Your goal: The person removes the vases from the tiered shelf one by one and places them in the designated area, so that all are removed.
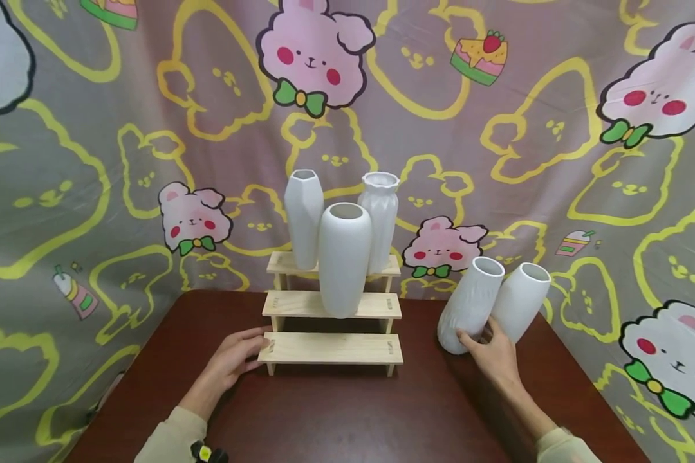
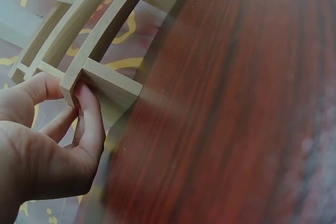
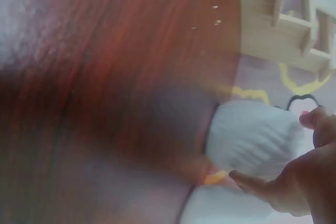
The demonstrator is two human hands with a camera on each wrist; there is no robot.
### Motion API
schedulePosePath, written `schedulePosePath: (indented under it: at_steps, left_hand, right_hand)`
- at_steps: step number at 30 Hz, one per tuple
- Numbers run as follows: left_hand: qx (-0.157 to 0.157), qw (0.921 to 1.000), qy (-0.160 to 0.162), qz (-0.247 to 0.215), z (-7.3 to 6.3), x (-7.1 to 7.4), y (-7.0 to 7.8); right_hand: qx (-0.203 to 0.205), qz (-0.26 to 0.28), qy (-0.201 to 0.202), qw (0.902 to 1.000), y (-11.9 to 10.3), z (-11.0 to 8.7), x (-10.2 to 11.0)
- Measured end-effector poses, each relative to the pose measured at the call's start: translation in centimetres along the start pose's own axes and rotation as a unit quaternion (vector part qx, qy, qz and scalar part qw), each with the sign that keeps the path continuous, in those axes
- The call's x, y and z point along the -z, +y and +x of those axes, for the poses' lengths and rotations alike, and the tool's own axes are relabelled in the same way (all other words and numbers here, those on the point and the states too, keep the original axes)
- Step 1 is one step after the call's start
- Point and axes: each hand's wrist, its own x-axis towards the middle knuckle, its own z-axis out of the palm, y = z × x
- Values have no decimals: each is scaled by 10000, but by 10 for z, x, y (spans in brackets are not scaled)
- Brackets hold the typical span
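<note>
My left hand (image 1: 234,357) pinches the left end of the lowest shelf of a three-tier wooden stand (image 1: 330,347); the left wrist view shows thumb and fingers on both faces of the board (image 2: 79,72). At the right, my right hand (image 1: 495,360) grips a white vase with a textured surface (image 1: 469,308) low on its body, thumb on the near side. The vase leans to the right. Right behind the hand, a smooth white vase (image 1: 521,302) tilts the same way, its lower part partly hidden.
On the middle shelf stands a smooth white vase (image 1: 344,263). Behind it, the top shelf holds a faceted vase (image 1: 305,218) and a vase with a ruffled rim (image 1: 385,218). A patterned curtain (image 1: 231,161) hangs behind the dark red-brown table (image 1: 336,418).
</note>
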Motion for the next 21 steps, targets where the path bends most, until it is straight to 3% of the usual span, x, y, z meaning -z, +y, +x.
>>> schedulePosePath:
  at_steps: [6, 11, 15, 21]
  left_hand:
    - [30, 10000, -21, 76, -1, 1, -1]
    - [26, 10000, -15, 52, -1, 2, 0]
    - [-1, 10000, 39, 59, 0, 1, -2]
    - [-50, 9999, 94, 47, 1, 2, -5]
  right_hand:
    - [-31, -96, 303, 9995, -24, -13, 19]
    - [-19, -20, 779, 9970, -48, -22, 28]
    - [240, 188, 1063, 9939, -66, -28, 27]
    - [523, 595, 1051, 9913, -99, -30, 16]
